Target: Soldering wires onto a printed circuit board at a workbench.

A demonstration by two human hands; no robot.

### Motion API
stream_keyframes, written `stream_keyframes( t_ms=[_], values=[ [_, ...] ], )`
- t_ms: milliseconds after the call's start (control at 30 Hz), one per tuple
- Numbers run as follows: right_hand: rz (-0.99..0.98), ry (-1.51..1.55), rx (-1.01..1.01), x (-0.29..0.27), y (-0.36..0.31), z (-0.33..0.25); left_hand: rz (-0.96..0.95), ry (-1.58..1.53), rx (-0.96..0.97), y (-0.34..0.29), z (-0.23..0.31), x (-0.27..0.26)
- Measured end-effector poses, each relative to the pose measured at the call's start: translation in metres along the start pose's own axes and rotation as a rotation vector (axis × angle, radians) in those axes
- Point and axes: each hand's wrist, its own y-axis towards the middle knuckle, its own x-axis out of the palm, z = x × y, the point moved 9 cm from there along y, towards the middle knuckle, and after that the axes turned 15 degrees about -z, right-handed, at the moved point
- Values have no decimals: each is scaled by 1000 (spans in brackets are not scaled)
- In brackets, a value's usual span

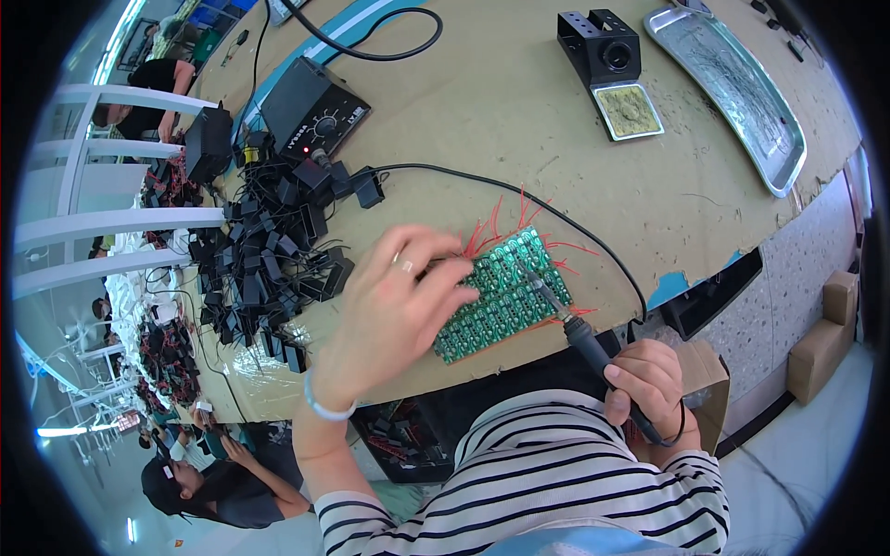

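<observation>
On the tan tabletop [519, 111] lies a green rectangular red-wired circuit-board panel [505, 310]; my right grip [647, 382] clasps a black-handled soldering iron [586, 338]; whether my left grip [394, 295], at the panel's left edge, pinches anything, I cannot tell.

The right hand [649, 385] grips a soldering iron [589, 343], its tip pointing far and left over the right part of a green circuit board panel [505, 296]. The left hand [394, 301] reaches over the panel's left side with fingers bent; it is blurred, so whether it pinches anything is hard to say. Red wires [475, 243] fan out from the panel's far and right edges. To the left on the bench [519, 102] lies a heap of black cases [264, 250], with a black control box [315, 109] beyond it. Far right stand an iron holder [598, 46] with a yellowish pad [628, 111] and a metal tray [732, 93].
</observation>
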Motion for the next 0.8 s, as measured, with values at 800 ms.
stream_keyframes(
  t_ms=[800],
  values=[
    [-5,22,33,9,-5,-2,112,-75,148,5,0,35]
  ],
)
